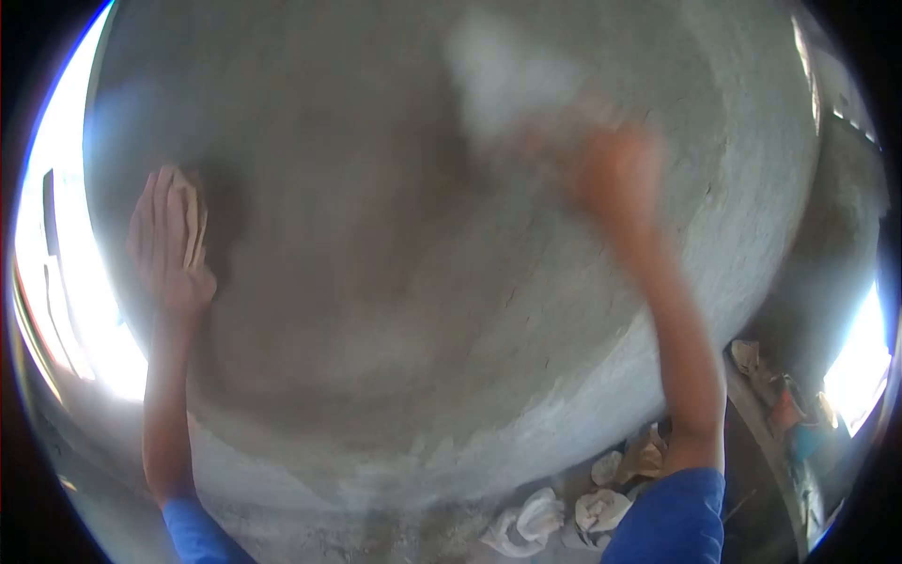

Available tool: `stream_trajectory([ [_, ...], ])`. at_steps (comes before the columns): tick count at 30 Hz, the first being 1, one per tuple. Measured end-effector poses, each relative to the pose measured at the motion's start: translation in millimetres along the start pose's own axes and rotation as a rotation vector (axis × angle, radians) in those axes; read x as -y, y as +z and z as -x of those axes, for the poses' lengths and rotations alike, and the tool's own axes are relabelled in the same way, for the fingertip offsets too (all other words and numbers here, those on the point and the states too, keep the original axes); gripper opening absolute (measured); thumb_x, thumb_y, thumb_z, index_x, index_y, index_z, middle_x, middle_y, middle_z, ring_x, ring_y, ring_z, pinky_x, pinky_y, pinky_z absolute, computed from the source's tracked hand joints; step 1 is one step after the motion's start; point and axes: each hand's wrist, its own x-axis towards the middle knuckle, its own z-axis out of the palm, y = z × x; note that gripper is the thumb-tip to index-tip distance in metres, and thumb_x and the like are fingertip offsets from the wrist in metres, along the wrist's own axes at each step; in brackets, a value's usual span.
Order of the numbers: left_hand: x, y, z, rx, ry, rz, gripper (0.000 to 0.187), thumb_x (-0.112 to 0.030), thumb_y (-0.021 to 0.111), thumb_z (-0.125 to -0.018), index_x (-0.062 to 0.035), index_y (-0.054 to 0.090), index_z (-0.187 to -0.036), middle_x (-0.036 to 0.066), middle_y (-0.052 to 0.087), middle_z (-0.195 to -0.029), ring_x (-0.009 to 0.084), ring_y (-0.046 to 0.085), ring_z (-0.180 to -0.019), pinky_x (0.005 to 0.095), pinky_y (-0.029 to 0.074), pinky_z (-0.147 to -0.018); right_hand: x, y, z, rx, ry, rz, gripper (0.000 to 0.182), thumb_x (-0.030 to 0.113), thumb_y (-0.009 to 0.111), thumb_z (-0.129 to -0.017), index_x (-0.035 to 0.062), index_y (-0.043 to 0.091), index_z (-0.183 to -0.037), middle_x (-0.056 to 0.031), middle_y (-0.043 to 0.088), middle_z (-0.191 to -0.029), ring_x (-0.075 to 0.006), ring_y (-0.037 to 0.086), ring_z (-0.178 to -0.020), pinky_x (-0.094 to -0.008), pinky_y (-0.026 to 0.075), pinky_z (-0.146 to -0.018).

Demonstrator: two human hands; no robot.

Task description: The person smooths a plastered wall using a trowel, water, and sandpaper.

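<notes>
My left hand (172, 235) is raised against the grey plastered wall (376, 329) near its left edge. Its fingers point up, look dusty and lie flat, with nothing clearly held. Higher up and to the right, my right hand (601, 160) is smeared by motion in front of the same wall. Its fingers are closed on a pale flat thing (512, 75) that extends up and left. Blur hides its exact kind and whether it touches the wall. Damp-looking darker patches and a few small cracks mark the plaster.
Crumpled pale bags (526, 522) lie on the floor below the wall, beside my right sleeve. More clutter, including a teal object (808, 440), is at the lower right. Bright openings (863, 362) show at both sides. A lighter plaster band (526, 442) runs along the wall's bottom.
</notes>
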Motion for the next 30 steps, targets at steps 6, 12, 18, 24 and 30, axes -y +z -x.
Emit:
stream_trajectory([
  [6, 1, -2, -4, -0.082, 0.056, 0.107, 0.041, -0.016, 0.032, -0.097, 0.0033, 0.049, -0.129, 0.022, 0.056, -0.126, 0.0408, 0.055, -0.116, 0.0481, 0.042, -0.097, 52, -43, 66, 0.330, -0.322, -0.414, 0.026, 0.035, 0.070, -0.081, 0.0155, 0.062, -0.066, -0.0017, 0.059, -0.057, -0.0127, 0.054, -0.049, -0.0306, 0.048, -0.051],
  [12, 1, 4, -1, -0.134, 0.079, 0.244, 0.041, -0.019, 0.032, -0.100, 0.0020, 0.047, -0.132, 0.021, 0.056, -0.128, 0.0378, 0.051, -0.123, 0.0452, 0.035, -0.105, -126, 71, -101, 0.023, 0.173, -0.060, 0.067, 0.066, 0.052, -0.085, 0.0011, 0.065, -0.097, -0.0127, 0.067, -0.077, -0.0201, 0.063, -0.064, -0.0348, 0.052, -0.056],
  [18, 4, 6, -4, -0.211, 0.062, 0.289, 0.043, -0.019, 0.030, -0.098, 0.0029, 0.049, -0.130, 0.021, 0.058, -0.124, 0.0378, 0.056, -0.117, 0.0450, 0.040, -0.099, 112, -66, 43, 0.204, -0.193, -0.323, 0.049, 0.058, 0.063, -0.082, 0.0114, 0.064, -0.068, -0.0055, 0.060, -0.062, -0.0180, 0.056, -0.054, -0.0334, 0.047, -0.061],
  [24, 3, 5, -9, -0.246, -0.014, 0.289, 0.040, -0.018, 0.037, -0.095, 0.0014, 0.053, -0.127, 0.019, 0.061, -0.122, 0.0369, 0.060, -0.112, 0.0429, 0.044, -0.095, 45, -23, -17, 0.092, -0.188, 0.192, 0.042, 0.051, 0.068, -0.078, 0.0106, 0.068, -0.086, -0.0087, 0.069, -0.076, -0.0215, 0.066, -0.067, -0.0377, 0.050, -0.062],
  [30, -4, 3, 5, -0.066, 0.009, 0.327, 0.039, 0.000, 0.043, -0.091, -0.0028, 0.053, -0.129, 0.016, 0.058, -0.128, 0.0312, 0.053, -0.123, 0.0452, 0.039, -0.105, -8, -16, -116, -0.120, 0.702, -0.361, 0.061, 0.053, 0.060, -0.085, -0.0029, 0.058, -0.109, -0.0195, 0.064, -0.096, -0.0309, 0.066, -0.081, -0.0418, 0.054, -0.070],
])
